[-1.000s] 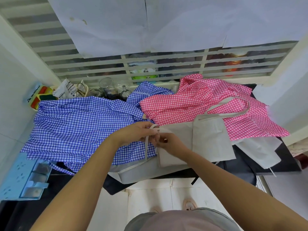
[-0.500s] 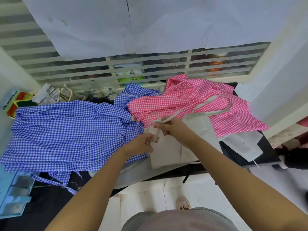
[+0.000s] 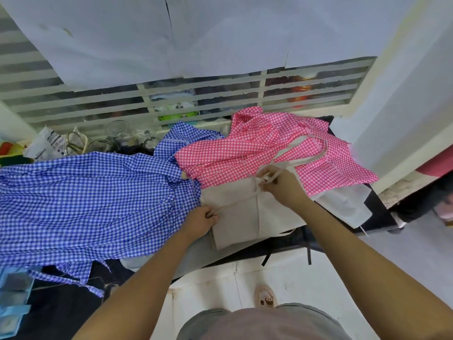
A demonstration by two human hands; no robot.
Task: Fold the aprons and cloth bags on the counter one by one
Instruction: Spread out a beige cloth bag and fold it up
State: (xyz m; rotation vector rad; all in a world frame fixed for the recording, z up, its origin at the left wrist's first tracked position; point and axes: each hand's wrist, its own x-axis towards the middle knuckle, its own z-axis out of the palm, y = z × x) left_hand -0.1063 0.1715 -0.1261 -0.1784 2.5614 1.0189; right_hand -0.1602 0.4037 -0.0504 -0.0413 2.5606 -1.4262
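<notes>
Both hands had drawn apart since a moment before, when they worked close together at the bag's near-left corner. The left hand (image 3: 203,220) stayed near that corner, its fingers curled and pinching one end of a pale strap (image 3: 235,203). The right hand (image 3: 284,186) had gone to the far edge and pinched the same strap between its fingertips. The strap ran fairly straight between the two hands, slanting across the top of the beige cloth bag (image 3: 232,227).

That bag lay flat near the front edge of the dark counter (image 3: 378,214), with a straight crease down its middle, so it looked already folded over once. My guess was that they were tidying the strap onto it before the next fold.

Outward from there, little seemed done. The blue checked apron (image 3: 85,204) sprawled to the left, one corner hanging over the edge. The pink checked apron (image 3: 245,153) lay rumpled behind the bag, with a loop handle (image 3: 316,157) draped over it. A white bag (image 3: 343,207) poked out at the right, partly under the pink one. As far as I could tell, none of these was folded, so most of the work was still ahead.
</notes>
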